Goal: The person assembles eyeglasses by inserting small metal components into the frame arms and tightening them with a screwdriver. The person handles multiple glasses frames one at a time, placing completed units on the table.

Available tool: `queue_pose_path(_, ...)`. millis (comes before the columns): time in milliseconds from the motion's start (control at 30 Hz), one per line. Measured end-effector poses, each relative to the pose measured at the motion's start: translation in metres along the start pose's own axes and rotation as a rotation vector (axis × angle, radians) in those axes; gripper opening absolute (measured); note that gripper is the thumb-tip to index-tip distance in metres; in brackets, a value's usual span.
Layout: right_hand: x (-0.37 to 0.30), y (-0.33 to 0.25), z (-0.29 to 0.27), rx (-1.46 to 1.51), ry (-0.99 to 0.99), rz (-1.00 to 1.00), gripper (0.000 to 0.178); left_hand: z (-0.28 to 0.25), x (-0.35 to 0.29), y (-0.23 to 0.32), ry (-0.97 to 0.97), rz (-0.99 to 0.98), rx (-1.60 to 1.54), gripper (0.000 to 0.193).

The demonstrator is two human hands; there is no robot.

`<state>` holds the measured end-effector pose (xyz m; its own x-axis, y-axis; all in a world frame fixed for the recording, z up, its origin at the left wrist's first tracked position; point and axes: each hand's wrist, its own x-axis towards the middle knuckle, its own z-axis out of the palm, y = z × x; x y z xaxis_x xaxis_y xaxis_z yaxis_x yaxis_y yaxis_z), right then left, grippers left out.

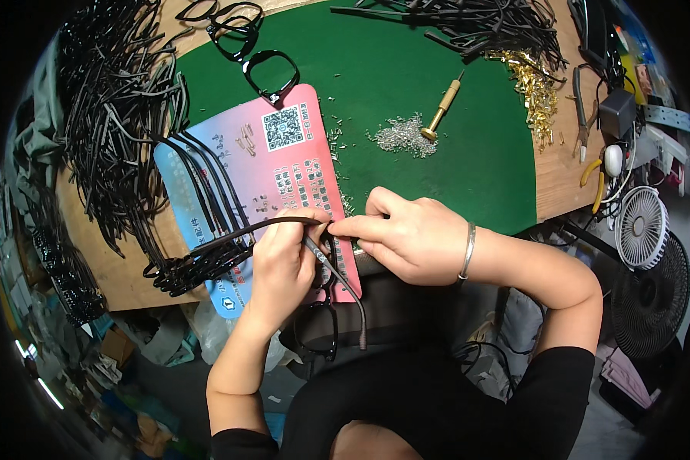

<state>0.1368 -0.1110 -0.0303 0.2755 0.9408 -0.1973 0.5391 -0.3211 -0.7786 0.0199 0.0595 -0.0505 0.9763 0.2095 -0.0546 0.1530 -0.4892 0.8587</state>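
Note:
My left hand (282,257) is closed around a pair of black eyeglasses (317,331), whose front hangs below it above my lap. One dark temple arm (264,224) sticks out leftward over the mat; another temple arm (343,282) slants down to the right. My right hand (418,239) meets the left one near the hinge, thumb and forefinger pinched together. What lies between those fingertips is too small and covered to make out. Beneath the hands is a pink and blue printed mat (245,169) with loose temple arms (207,184) and tiny metal parts (245,142).
Finished-looking black frames (272,73) lie at the far left of the green mat (483,176). A brass screwdriver (443,107) rests by a pile of small screws (402,136). Gold pieces (537,96), pliers (581,107) and black temple arms (123,100) surround them. A white fan (641,228) stands right.

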Motion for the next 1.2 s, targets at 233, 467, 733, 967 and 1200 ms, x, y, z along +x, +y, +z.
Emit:
queue_pose_path(233,0.002,0.002,-0.003,0.025,-0.042,-0.004,0.034,0.002,-0.002,-0.001,0.037,0.033,0.002,0.019)
queue_pose_path(467,0.003,0.002,0.004,-0.456,0.146,-0.25,0.032,0.006,-0.003,-0.001,0.072,0.075,0.048,0.018)
queue_pose_path(733,0.009,0.006,0.004,-0.548,0.173,-0.303,0.029,0.008,-0.002,0.0,0.1,0.075,0.078,0.02)
queue_pose_path(967,0.01,0.007,0.003,-0.592,0.134,-0.298,0.038,0.009,-0.002,-0.002,0.109,0.049,0.073,0.022)
queue_pose_path(1200,0.008,0.006,0.006,-0.48,0.239,-0.267,0.025,0.013,-0.005,-0.002,0.159,0.154,0.052,0.025)
